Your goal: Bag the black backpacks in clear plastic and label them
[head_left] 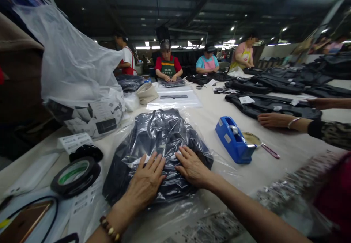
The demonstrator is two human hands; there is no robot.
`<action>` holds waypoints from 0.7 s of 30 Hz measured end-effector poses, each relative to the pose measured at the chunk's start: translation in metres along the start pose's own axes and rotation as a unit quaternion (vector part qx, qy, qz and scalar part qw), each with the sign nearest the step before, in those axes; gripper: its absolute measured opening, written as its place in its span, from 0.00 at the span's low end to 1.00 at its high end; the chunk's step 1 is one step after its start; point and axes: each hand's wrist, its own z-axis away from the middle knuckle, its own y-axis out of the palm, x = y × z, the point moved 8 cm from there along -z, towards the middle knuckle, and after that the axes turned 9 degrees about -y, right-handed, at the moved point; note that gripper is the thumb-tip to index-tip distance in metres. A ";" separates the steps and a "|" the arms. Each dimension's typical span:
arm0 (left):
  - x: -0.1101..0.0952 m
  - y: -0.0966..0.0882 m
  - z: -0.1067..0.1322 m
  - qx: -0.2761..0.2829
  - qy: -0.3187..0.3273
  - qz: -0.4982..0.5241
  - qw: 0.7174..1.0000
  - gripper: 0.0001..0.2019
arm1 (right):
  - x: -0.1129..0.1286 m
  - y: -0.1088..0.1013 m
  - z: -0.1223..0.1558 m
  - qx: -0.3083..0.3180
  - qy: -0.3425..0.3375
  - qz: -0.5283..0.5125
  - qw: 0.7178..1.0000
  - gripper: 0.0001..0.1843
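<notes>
While leaning over the pale table [274, 170], pressing both palms onto a dark garment in a clear plastic bag [161, 133], lying directly under and just ahead of the fingertips. Holding the left hand [146, 182] flat, fingers stretched open and slightly fanned, gripping nothing, only touching the film. Laying the right hand [192, 168] just beside it, fingers likewise open and pointing away, thumbs nearly meeting. Wearing a beaded bracelet [109, 230] at the left wrist. Working with a black tape roll [75, 175] near the left fingers, on their left, and a blue tape dispenser [234, 139] well apart, right of the right fingers. Sharing the table, further right again, with a co-worker's hand [274, 120], lying flat beside another dark garment.
</notes>
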 end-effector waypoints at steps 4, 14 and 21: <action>-0.039 -0.003 -0.001 -0.028 0.044 0.028 0.998 0.26 | 0.007 -0.022 0.003 0.007 0.002 -0.019 1.000 0.25; -0.048 0.004 0.008 -0.088 0.045 -0.002 0.995 0.33 | -0.048 -0.063 0.101 -0.083 0.045 -0.023 0.995 0.27; -0.051 -0.005 -0.002 -0.057 0.050 0.049 0.996 0.36 | -0.070 -0.047 0.125 -0.147 0.080 -0.071 0.983 0.36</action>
